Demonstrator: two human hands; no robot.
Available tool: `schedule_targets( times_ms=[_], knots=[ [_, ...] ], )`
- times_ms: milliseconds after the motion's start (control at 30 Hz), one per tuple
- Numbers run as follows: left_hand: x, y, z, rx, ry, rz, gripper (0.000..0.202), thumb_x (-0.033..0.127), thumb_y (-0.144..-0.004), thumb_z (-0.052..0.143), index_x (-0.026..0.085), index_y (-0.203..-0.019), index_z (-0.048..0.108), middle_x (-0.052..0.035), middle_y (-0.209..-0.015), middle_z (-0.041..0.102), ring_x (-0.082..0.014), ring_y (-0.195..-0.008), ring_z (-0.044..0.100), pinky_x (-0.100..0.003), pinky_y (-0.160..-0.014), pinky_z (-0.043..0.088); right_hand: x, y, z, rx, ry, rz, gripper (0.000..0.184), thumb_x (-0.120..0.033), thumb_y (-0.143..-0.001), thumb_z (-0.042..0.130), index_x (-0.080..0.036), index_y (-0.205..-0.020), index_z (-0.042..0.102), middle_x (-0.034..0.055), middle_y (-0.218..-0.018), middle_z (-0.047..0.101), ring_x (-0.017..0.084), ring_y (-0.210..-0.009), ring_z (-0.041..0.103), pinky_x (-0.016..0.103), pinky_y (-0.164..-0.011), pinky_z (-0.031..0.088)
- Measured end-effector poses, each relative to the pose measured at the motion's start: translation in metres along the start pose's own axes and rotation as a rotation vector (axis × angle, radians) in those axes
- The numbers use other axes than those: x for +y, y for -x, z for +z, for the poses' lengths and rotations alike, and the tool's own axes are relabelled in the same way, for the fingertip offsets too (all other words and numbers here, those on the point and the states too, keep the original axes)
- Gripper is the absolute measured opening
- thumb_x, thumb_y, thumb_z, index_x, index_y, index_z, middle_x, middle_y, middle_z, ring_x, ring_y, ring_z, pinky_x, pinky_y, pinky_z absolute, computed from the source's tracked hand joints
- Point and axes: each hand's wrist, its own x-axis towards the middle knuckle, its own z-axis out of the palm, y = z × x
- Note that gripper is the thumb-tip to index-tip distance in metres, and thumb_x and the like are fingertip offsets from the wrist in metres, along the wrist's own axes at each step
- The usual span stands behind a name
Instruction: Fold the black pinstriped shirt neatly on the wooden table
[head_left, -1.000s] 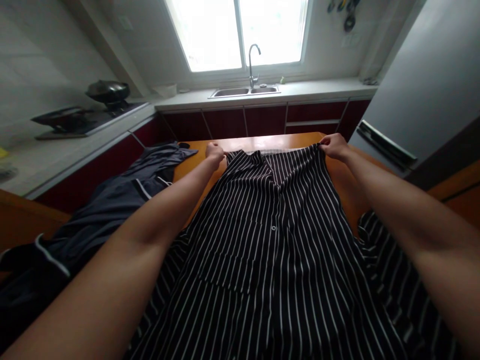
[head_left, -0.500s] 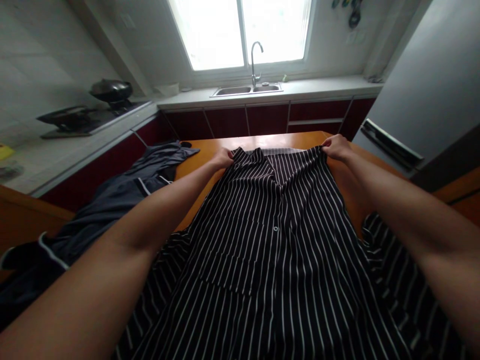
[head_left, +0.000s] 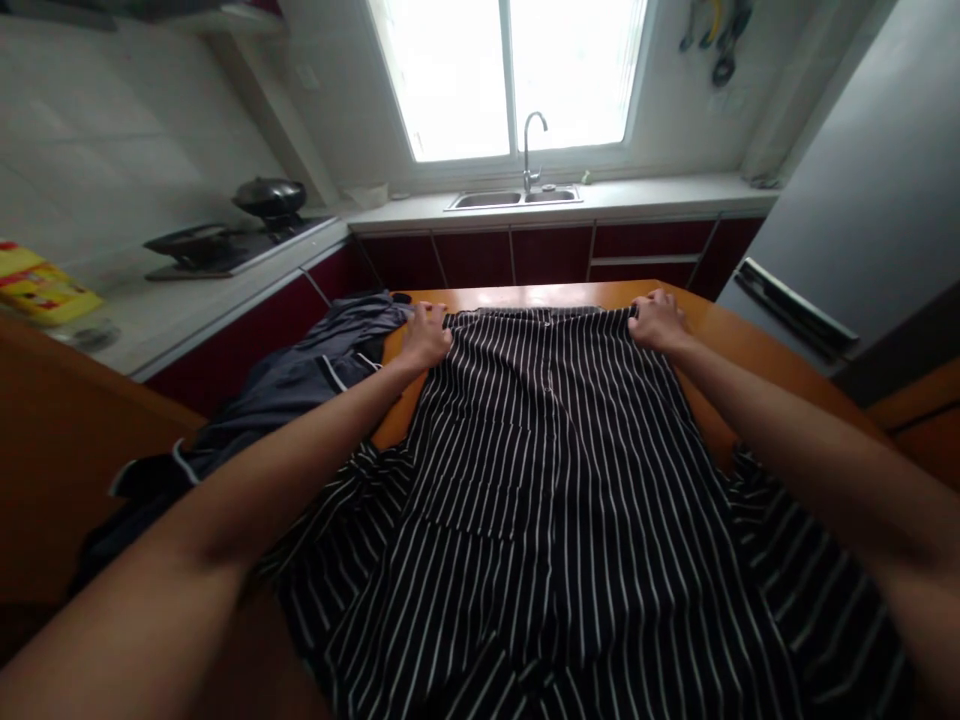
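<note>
Presently, a black cloth shirt with thin white stripes (head_left: pixel 615 450) lies spread from the centre to the bottom of the frame, on an orange-brown wooden table (head_left: pixel 517 296). The left hand (head_left: pixel 426 338) is at its far left corner, fingers bent; whether cloth is pinched cannot be told. The right hand (head_left: pixel 658 320) appears to hold the far right corner between thumb and curled fingers.

Risks noted: uneven tension between the hands would likely skew the far edge and the button line. Bunched folds at bottom centre could set as creases if left unsmoothed. The left striped sleeve (head_left: pixel 341 545) lies close to a dark grey cloth garment with white trim (head_left: pixel 300 385), left of centre; a sideways drag could tangle them.
</note>
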Motion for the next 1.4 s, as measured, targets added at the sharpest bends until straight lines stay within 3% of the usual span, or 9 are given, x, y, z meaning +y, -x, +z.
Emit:
schedule_targets(
  times_ms=[100,233,433,633,800,933,1067,1233,1400],
  knots=[
    [0.005,0.056,-0.03,-0.132,0.022,0.22,0.032,0.025,-0.086,0.059,0.021,-0.117,0.065,-0.0104,-0.124,0.057,-0.03,-0.12,0.054,-0.045,-0.108,0.042,-0.024,0.049,-0.023,-0.019,-0.057,-0.15,0.036,-0.031,-0.089,0.058,-0.017,-0.121,0.067,0.018,-0.131,0.054,0.036,-0.126,0.047,0.053,-0.102,0.043],
    [0.001,0.151,-0.084,-0.255,0.228,0.463,0.026,0.027,-0.088,0.059,0.022,-0.113,0.067,-0.008,-0.116,0.061,-0.0254,-0.111,0.059,-0.042,-0.104,0.046,-0.043,0.144,-0.059,-0.018,-0.227,-0.436,0.023,-0.027,-0.089,0.06,-0.021,-0.108,0.072,0.0123,-0.117,0.062,0.03,-0.113,0.054,0.048,-0.1,0.045],
    [-0.021,0.281,-0.165,-0.626,0.391,0.56,0.029,0.028,-0.09,0.067,0.03,-0.119,0.067,-0.0048,-0.126,0.059,-0.0213,-0.117,0.057,-0.035,-0.106,0.045,-0.041,0.303,-0.098,-0.167,-0.428,-0.699,0.015,-0.017,-0.089,0.061,-0.023,-0.1,0.07,0.0073,-0.104,0.063,0.022,-0.099,0.058,0.041,-0.09,0.048],
    [-0.032,0.364,-0.188,-0.694,0.391,0.554,0.059,0.024,-0.075,0.082,0.037,-0.129,0.063,-0.004,-0.137,0.054,-0.0256,-0.128,0.05,-0.041,-0.112,0.042,-0.033,0.413,-0.115,-0.316,-0.392,-0.723,0.029,-0.018,-0.089,0.059,-0.027,-0.116,0.067,0.0081,-0.111,0.065,0.025,-0.102,0.06,0.045,-0.092,0.048],
    [-0.016,0.398,-0.174,-0.516,0.301,0.644,0.049,0.021,-0.089,0.066,0.035,-0.135,0.059,-0.0059,-0.134,0.059,-0.0259,-0.128,0.051,-0.044,-0.112,0.041,-0.027,0.474,-0.114,-0.294,-0.411,-0.634,0.057,-0.014,-0.087,0.055,-0.029,-0.142,0.05,0.0101,-0.133,0.06,0.029,-0.119,0.057,0.05,-0.102,0.047],
    [-0.011,0.403,-0.157,-0.386,0.246,0.724,0.027,0.022,-0.099,0.051,0.029,-0.118,0.069,-0.007,-0.117,0.066,-0.0226,-0.111,0.06,-0.04,-0.102,0.048,-0.028,0.501,-0.098,-0.195,-0.373,-0.653,0.053,-0.008,-0.085,0.051,-0.028,-0.134,0.055,0.009,-0.135,0.059,0.029,-0.122,0.056,0.05,-0.104,0.046],
    [-0.012,0.4,-0.144,-0.339,0.237,0.759,0.023,0.024,-0.102,0.048,0.026,-0.112,0.068,-0.0069,-0.11,0.066,-0.0213,-0.103,0.06,-0.037,-0.096,0.05,-0.038,0.504,-0.085,-0.075,-0.26,-0.636,0.039,-0.008,-0.087,0.055,-0.025,-0.122,0.062,0.0094,-0.122,0.064,0.029,-0.112,0.058,0.048,-0.097,0.048],
    [-0.005,0.397,-0.142,-0.365,0.218,0.744,0.024,0.019,-0.102,0.041,0.021,-0.1,0.065,-0.0077,-0.1,0.063,-0.0211,-0.095,0.057,-0.035,-0.091,0.048,-0.047,0.491,-0.087,-0.089,-0.106,-0.702,0.023,-0.004,-0.091,0.049,-0.019,-0.097,0.066,0.0081,-0.099,0.065,0.024,-0.095,0.058,0.04,-0.091,0.045],
    [0.006,0.409,-0.169,-0.554,0.255,0.67,0.022,0.014,-0.099,0.039,0.021,-0.091,0.059,-0.006,-0.097,0.062,-0.0198,-0.09,0.055,-0.032,-0.088,0.046,-0.034,0.486,-0.099,-0.222,-0.102,-0.77,0.027,0.002,-0.085,0.046,-0.018,-0.094,0.063,0.0066,-0.098,0.065,0.023,-0.095,0.056,0.038,-0.09,0.041]
  ],
)
